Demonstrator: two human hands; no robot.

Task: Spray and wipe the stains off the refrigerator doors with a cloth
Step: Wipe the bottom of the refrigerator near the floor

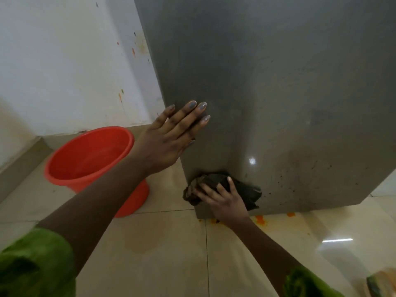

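Refrigerator door [278,93], grey, fills the view; dark specks sit low, right of the cloth [240,189]. The right hand [225,202] presses the bunched cloth against its bottom left corner. The left hand [171,138] braces flat above, fingers straight.

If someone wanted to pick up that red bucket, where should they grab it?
Probably by the rim, from above on the near-left side. The bucket stands upright with its mouth open and a lip to hook fingers over; no handle shows, and the left forearm crosses its right side.
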